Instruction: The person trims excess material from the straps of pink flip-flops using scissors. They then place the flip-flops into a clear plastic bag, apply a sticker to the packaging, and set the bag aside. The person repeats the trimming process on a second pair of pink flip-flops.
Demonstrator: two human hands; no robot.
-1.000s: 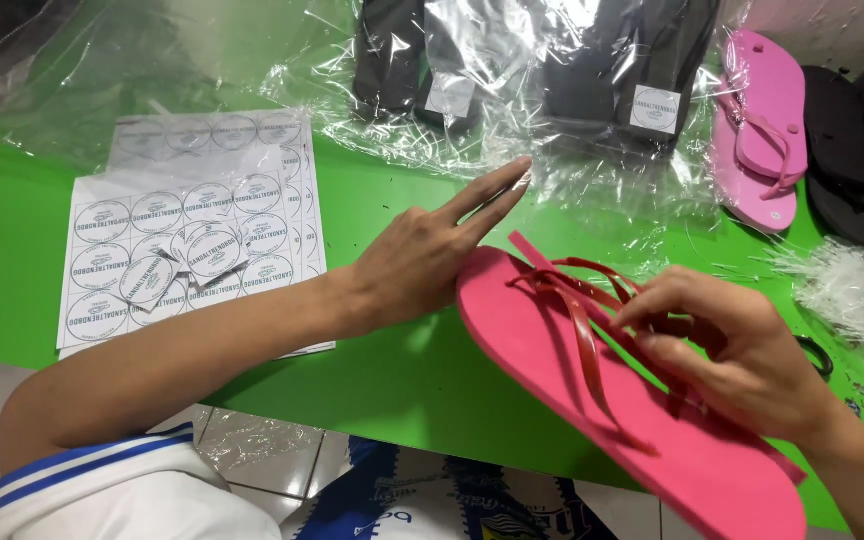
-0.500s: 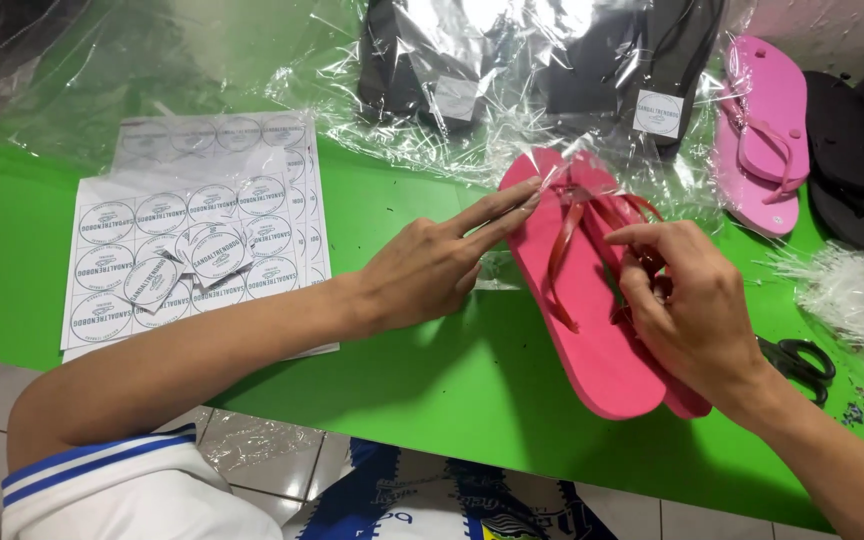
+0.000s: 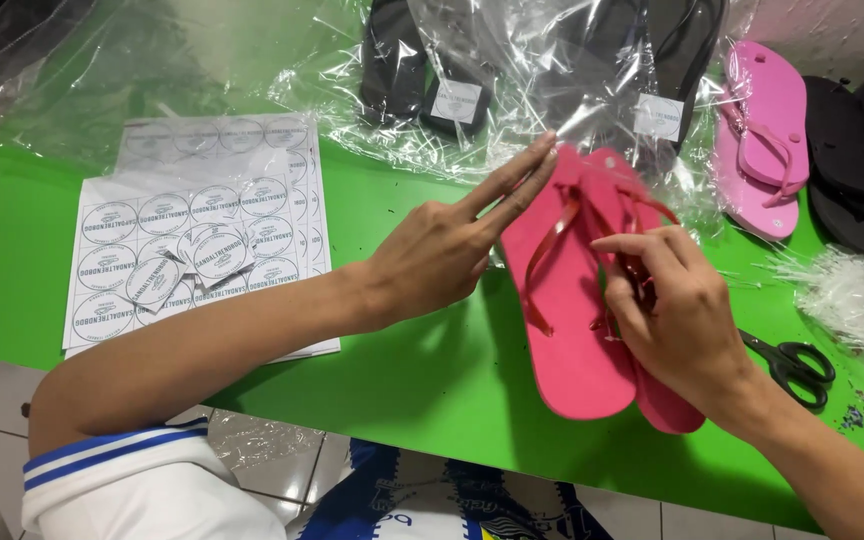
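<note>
On the green table [image 3: 422,390], nearest, a pair of pink sandals [image 3: 567,330] is lying stacked. The red straps [image 3: 552,250] are pinched by the right hand [image 3: 682,320]; the left hand [image 3: 432,255] is open, two fingers pressed on the toe. Edges should be kept aligned. Farther, bagged black sandals [image 3: 432,70] are seen

A packing workshop — bagged sandals [image 3: 432,70], sticker sheets [image 3: 192,250], green table [image 3: 432,380].

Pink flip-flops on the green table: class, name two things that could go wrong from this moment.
The stacked pink flip-flops overhang the table edge and might slide off if the right hand lets go. The scissors lie close beside that hand's wrist, so a careless move could knock them.
</note>
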